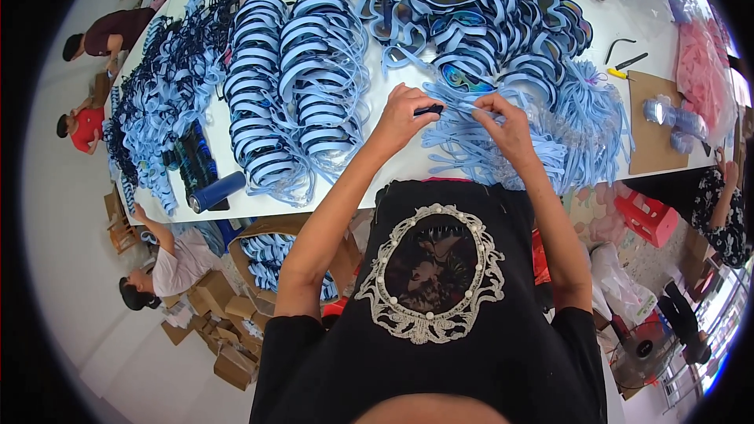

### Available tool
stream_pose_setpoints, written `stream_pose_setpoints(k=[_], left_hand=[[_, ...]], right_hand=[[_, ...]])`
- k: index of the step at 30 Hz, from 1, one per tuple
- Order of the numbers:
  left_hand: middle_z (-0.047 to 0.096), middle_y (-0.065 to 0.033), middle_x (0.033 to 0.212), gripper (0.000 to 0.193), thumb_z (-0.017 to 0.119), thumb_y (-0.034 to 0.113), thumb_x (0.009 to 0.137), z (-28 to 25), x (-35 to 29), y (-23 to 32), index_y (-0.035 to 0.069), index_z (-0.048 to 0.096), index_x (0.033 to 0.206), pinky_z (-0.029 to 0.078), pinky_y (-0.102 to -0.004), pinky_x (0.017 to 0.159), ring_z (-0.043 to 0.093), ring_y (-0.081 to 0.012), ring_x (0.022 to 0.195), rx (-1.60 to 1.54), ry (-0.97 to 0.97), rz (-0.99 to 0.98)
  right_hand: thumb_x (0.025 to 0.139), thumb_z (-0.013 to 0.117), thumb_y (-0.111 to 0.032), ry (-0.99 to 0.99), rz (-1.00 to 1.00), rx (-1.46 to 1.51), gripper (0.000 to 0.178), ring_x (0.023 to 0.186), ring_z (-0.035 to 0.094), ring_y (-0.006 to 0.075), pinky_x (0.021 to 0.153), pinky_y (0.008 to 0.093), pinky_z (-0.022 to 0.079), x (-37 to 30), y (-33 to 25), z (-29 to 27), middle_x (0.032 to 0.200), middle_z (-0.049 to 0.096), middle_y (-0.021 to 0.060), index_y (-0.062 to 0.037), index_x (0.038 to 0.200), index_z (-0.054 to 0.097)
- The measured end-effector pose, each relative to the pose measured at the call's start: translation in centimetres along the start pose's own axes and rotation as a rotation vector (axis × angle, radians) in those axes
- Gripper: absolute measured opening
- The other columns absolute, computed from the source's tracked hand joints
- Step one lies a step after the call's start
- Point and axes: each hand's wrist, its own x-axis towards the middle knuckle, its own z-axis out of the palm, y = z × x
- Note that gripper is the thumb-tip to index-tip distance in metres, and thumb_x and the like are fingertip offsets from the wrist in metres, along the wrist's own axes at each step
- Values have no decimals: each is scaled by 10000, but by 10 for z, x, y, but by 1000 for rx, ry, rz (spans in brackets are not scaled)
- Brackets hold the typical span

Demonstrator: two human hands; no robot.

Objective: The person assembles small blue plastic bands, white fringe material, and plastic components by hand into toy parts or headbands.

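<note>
Over the near edge of the white table, my left hand [403, 120] is closed, with a small black piece [429, 110] between thumb and fingers; its exact kind is unclear. To its right, my right hand [506, 127] pinches a light blue strap [470, 106]. Beneath both hands lies a heap of light blue straps [471, 149], some in clear plastic. Just beyond sit goggles with a mirrored lens [463, 77] and a large pile of light blue goggles [495, 12]. Left of my left hand, two long rows of nested goggles [259, 94] stretch across the table.
A tangle of blue straps and frames [161, 102] covers the table's left, with a blue bottle [217, 191] nearby. Cardboard [656, 129] and a yellow-handled cutter [617, 73] lie right. An open box [271, 228] and red stool [646, 217] stand below. Several people work around.
</note>
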Motion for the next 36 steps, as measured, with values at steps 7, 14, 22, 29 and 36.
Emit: stream_pose_setpoints(k=[7, 14, 22, 29, 36], left_hand=[[664, -68, 869, 237, 756, 220, 887, 0, 3, 25, 28, 761, 1025, 458, -337, 823, 581, -201, 819, -348, -236, -167], [647, -52, 858, 295, 775, 213, 891, 18, -6, 20, -40, 733, 1034, 495, -290, 732, 608, -132, 818, -521, -449, -355], [664, -59, 922, 325, 764, 215, 895, 26, -11, 14, -43, 729, 1089, 494, -294, 770, 616, -136, 841, -411, -505, -301], [639, -69, 909, 284, 674, 241, 973, 38, -21, 6, -17, 720, 1083, 486, -319, 751, 600, -162, 818, -424, -553, -297], [614, -122, 891, 248, 617, 261, 974, 74, -49, 18, 32, 706, 948, 449, -418, 841, 536, -326, 890, -104, -213, -122]], right_hand=[[867, 740, 9, -8, -172, 70, 205, 885, 668, 159, 748, 281, 534, -11, -26, 5, 959, 704, 74, -58, 1056, 781], [929, 691, -48, -195, 104, 352, 132, 907, 637, 156, 824, 299, 498, -25, -13, 9, 996, 703, 64, -23, 1048, 742], [906, 712, -44, -336, 98, 84, 139, 890, 667, 171, 804, 307, 521, -31, -9, 2, 984, 715, 70, -19, 1042, 713], [887, 749, -60, -322, 169, 88, 174, 847, 649, 168, 789, 308, 534, -37, -10, 7, 929, 681, 73, -14, 1017, 643], [928, 730, -147, -231, 199, 171, 164, 700, 619, 177, 688, 310, 525, -45, 13, 34, 780, 654, 71, -45, 1017, 638]])
